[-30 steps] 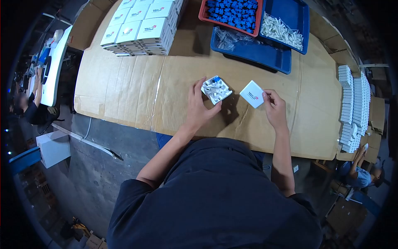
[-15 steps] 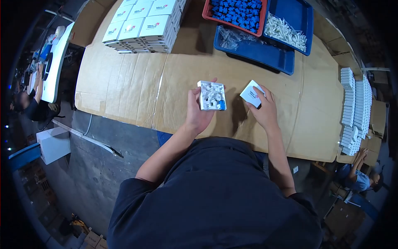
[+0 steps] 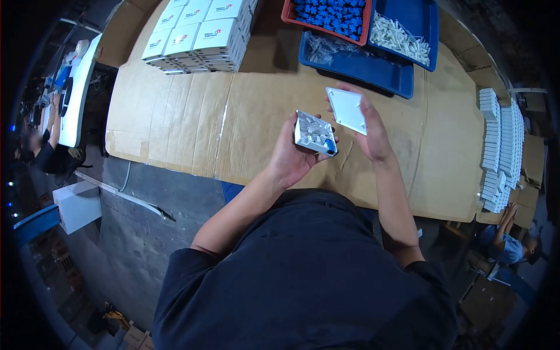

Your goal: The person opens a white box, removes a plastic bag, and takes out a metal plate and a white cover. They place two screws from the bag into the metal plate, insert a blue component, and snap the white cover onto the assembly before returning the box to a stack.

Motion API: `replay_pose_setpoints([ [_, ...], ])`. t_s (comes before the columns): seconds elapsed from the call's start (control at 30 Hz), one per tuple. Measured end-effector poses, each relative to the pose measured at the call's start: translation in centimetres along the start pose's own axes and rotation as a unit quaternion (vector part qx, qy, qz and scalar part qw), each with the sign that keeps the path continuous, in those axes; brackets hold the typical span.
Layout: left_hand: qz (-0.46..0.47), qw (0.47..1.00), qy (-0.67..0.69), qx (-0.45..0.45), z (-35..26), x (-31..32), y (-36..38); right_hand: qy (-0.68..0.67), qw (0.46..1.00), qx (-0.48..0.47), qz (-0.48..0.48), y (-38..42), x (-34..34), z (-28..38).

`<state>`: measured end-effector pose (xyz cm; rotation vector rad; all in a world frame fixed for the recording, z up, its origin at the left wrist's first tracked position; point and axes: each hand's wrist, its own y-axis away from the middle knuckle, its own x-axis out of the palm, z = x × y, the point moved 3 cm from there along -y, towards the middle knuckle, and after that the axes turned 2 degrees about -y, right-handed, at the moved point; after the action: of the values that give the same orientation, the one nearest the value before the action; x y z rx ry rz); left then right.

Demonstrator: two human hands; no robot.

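Note:
Low over the cardboard-covered table, my left hand (image 3: 290, 156) grips a small white open box (image 3: 315, 133), tilted, with white pieces and a blue piece inside. To its right, my right hand (image 3: 375, 131) holds a white lid (image 3: 348, 109) with its plain inner side facing up. A gap separates the lid from the box. The thumb of my right hand lies along the lid's right edge, and its other fingers are partly hidden behind it.
Stacked white boxes (image 3: 217, 34) stand at the back left. At the back are a red tray of blue pieces (image 3: 331, 18), a blue tray of white pieces (image 3: 399, 38) and a lower blue tray (image 3: 373, 74). White stacks (image 3: 500, 140) line the right; people sit at both sides.
My right hand has raised the lid and turned it from its printed face to its plain inside. The box in my left hand has shifted slightly right and tilted.

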<state>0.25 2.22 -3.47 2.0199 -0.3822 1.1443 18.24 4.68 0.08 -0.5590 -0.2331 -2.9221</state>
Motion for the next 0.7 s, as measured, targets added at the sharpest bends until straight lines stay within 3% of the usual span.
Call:
replay_pose_setpoints([
  [0.37,0.022,1.0,0.013,-0.013,0.0,-0.1,-0.4,0.154,0.986,-0.019,0.064,-0.5,1.3,-0.2],
  [0.53,0.046,0.999,-0.003,-0.005,0.1,-0.3,-0.4,0.154,0.985,0.024,0.077,-0.3,1.7,-0.7],
  [0.7,-0.007,1.0,-0.007,-0.009,0.2,0.0,-0.2,0.153,0.983,0.037,0.092,-0.3,2.0,-1.5],
])
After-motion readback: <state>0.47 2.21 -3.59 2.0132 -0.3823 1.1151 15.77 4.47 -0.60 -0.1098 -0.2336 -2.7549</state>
